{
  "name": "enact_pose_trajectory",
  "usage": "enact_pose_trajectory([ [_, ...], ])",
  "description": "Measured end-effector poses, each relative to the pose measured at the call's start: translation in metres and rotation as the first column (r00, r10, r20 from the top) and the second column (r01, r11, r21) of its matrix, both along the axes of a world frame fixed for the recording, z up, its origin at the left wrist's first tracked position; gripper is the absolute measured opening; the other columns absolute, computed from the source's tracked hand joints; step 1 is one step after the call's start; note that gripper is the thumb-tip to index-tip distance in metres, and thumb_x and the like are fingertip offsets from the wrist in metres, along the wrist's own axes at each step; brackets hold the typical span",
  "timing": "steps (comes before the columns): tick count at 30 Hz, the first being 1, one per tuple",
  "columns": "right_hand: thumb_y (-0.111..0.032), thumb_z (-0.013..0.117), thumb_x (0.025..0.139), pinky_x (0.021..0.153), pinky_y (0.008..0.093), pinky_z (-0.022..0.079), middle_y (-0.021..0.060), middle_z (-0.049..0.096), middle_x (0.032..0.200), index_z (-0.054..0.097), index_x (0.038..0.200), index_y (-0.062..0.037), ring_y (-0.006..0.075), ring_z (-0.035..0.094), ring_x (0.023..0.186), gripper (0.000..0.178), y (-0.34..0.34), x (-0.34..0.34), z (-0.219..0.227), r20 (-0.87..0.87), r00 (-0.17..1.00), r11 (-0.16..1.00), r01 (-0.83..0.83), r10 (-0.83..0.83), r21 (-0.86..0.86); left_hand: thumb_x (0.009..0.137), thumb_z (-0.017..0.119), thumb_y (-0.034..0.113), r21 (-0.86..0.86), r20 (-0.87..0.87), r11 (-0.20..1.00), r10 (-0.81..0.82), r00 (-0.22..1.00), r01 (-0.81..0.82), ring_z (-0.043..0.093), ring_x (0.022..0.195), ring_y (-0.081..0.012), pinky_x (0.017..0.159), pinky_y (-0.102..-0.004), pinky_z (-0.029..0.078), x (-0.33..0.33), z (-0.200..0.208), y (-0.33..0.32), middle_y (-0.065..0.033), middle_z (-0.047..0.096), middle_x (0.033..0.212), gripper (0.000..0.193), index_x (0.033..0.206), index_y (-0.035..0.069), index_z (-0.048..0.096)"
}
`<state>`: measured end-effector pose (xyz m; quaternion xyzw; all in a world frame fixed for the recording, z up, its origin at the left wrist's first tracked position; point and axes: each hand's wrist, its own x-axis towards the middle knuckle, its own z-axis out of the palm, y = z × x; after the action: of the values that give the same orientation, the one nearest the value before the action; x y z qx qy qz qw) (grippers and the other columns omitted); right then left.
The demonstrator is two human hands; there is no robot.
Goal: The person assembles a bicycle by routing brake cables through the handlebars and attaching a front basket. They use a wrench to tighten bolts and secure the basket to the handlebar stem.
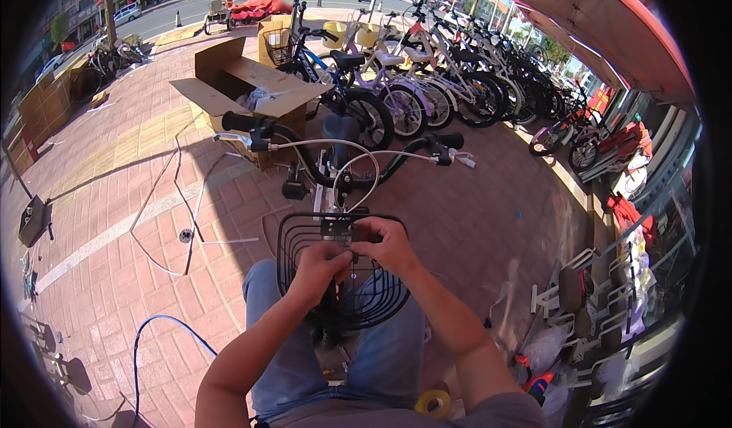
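A black wire bicycle basket (393, 298) sits at the front of a bicycle, between my knees. Inside it, close to the dark bracket (335, 227) at its handlebar side, both hands meet. My left hand (316, 272) is closed, thumb and fingers pinched together. My right hand (387, 245) is closed too, its fingertips almost touching the left ones. Whatever small piece they pinch is hidden by the fingers. Just beyond the basket are the black handlebar (305, 157) with silver brake levers, pale looping cables (376, 180) and a dark saddle (340, 129).
An opened cardboard box (290, 104) stands past the handlebar. Rows of parked bicycles (457, 77) line the far side. A blue hose (164, 317) lies on the brick paving at left. Yellow tape (433, 403) is by my right leg, with metal frames (572, 291) farther right.
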<state>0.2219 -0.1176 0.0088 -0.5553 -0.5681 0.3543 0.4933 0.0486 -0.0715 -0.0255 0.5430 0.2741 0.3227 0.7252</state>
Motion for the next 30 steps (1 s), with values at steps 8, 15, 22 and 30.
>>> enact_pose_trajectory([
  [8,0.001,0.074,0.071,0.069,0.0216,0.048,0.0005,0.063,0.088,0.063,0.106,-0.0009,0.0055,0.057,0.078,0.036,-0.006,-0.007,0.007,-0.134,0.990,0.990,-0.032,0.050,0.138,0.098,0.050,0.028,-0.480,0.103,0.852,-0.180,0.978,0.207,0.052,0.053,-0.0124,0.041,-0.0257,0.034,-0.009,0.000,0.015,-0.0049,0.056,0.067,0.027,0.082,0.007,0.056],
  [15,0.002,0.074,0.070,0.072,0.0217,0.048,-0.0003,0.062,0.088,0.064,0.105,-0.0019,0.0068,0.057,0.082,0.036,0.000,-0.001,0.005,0.066,0.996,0.982,-0.073,0.063,0.173,0.095,0.055,0.017,-0.406,0.317,0.873,-0.144,0.937,0.271,0.062,0.083,-0.0185,0.064,-0.0299,0.051,-0.005,-0.020,0.017,-0.0075,0.062,0.095,0.014,0.101,0.005,0.057],
  [22,0.002,0.074,0.070,0.073,0.0221,0.047,-0.0011,0.062,0.090,0.064,0.105,-0.0020,0.0077,0.058,0.086,0.037,-0.002,0.004,0.004,0.096,0.988,0.978,-0.131,0.117,0.160,0.097,0.047,0.017,-0.630,0.514,0.656,-0.050,0.856,0.416,0.063,0.091,-0.0257,0.084,-0.0387,0.054,-0.001,-0.010,0.017,-0.0129,0.060,0.103,0.025,0.111,-0.002,0.054],
  [30,0.003,0.073,0.072,0.079,0.0229,0.049,0.0024,0.064,0.097,0.062,0.109,-0.0023,0.0092,0.061,0.090,0.038,-0.002,0.005,-0.002,-0.099,0.985,0.981,-0.128,0.144,0.148,0.095,0.051,0.016,-0.589,0.553,0.687,-0.041,0.832,0.425,0.062,0.098,-0.0284,0.091,-0.0386,0.053,-0.001,-0.006,0.016,-0.0137,0.060,0.108,0.028,0.113,-0.005,0.053],
])
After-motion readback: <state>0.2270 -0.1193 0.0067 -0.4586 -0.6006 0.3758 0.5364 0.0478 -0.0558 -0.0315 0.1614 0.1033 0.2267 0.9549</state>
